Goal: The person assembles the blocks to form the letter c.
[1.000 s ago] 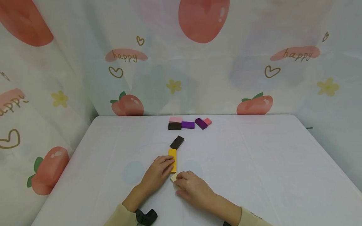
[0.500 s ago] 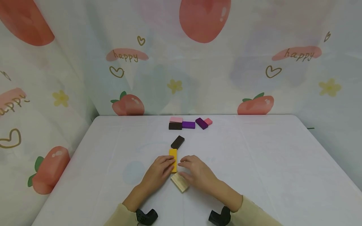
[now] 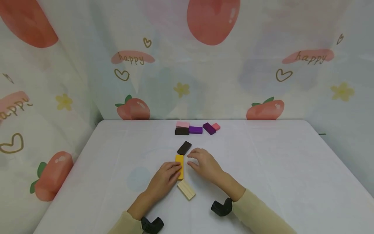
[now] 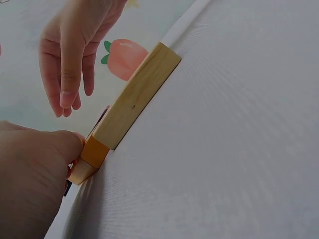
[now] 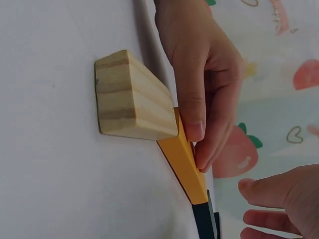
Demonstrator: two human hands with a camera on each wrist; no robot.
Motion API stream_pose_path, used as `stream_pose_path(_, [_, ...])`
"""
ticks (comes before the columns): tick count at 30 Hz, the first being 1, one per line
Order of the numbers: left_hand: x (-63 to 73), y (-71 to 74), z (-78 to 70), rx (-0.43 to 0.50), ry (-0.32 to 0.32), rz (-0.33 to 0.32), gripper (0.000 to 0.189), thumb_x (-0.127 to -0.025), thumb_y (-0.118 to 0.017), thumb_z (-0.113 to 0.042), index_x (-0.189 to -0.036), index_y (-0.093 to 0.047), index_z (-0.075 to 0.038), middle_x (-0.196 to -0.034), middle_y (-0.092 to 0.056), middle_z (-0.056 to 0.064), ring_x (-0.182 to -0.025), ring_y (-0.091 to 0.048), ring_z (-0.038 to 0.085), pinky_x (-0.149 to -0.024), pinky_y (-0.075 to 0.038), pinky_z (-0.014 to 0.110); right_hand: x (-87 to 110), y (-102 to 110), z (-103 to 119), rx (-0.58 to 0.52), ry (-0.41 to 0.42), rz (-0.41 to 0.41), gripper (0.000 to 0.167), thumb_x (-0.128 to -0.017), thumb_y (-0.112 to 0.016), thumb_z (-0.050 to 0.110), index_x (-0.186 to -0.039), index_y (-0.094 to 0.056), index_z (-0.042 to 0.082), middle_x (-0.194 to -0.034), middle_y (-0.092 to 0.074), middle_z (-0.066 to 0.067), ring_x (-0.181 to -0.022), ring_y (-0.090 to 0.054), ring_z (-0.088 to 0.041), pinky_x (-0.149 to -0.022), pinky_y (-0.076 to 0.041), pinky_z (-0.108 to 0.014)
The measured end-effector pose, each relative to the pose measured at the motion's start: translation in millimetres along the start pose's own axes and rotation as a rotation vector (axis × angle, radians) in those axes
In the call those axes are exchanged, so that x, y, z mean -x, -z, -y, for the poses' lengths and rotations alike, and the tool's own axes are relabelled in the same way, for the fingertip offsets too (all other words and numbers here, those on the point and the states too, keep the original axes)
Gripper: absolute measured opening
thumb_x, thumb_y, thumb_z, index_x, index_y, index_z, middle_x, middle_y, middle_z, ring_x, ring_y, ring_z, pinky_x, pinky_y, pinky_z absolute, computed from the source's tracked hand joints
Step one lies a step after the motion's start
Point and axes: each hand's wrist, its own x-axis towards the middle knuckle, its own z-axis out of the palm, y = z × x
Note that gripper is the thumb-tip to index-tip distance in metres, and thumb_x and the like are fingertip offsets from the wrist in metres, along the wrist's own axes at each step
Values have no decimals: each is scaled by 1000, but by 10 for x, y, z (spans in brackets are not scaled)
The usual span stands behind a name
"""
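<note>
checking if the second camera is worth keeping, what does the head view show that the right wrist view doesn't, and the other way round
Only the head view: two pink blocks, beige sleeves and black wrist devices.

Only the right wrist view: a clear close look at the brown-banded end of the wooden block.

Both: left hand resting on the yellow block, right hand apart from it.

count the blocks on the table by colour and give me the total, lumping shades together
Dark brown blocks: 2
Purple blocks: 2
Pink blocks: 2
Yellow block: 1
Plain wood block: 1
Total: 8
</note>
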Motion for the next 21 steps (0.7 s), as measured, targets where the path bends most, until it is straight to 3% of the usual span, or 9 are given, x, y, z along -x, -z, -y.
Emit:
stream_pose_path(8, [6, 3, -2, 5, 32, 19, 26, -87, -64, -11, -112, -66, -3, -117, -58, 4, -110, -49, 16, -92, -43, 31, -278, 30, -123, 35, 10, -23, 22, -81, -71, 12, -100, -69, 2, -97, -63, -7, -93, -57, -22, -85, -48, -35])
stream_pose_path(15, [15, -25, 40, 8, -15, -13, 25, -85, -65, -10, -109, -66, -3, -115, -59, 4, -109, -50, 18, -91, -44, 31, -513, -6, -291, 66, 20, -38, 23, -81, -70, 9, -101, -68, -1, -99, -63, -12, -96, -57, -27, -90, -45, -38])
stream_pose_path(21, [2, -19, 40, 10, -19, -15, 25, -85, -65, -10, -109, -67, -3, -114, -59, 4, -108, -50, 17, -91, -44, 30, -681, -60, -404, 60, -20, -9, 22, -83, -68, 9, -103, -68, -1, -101, -63, -13, -97, -57, -28, -91, -44, -38])
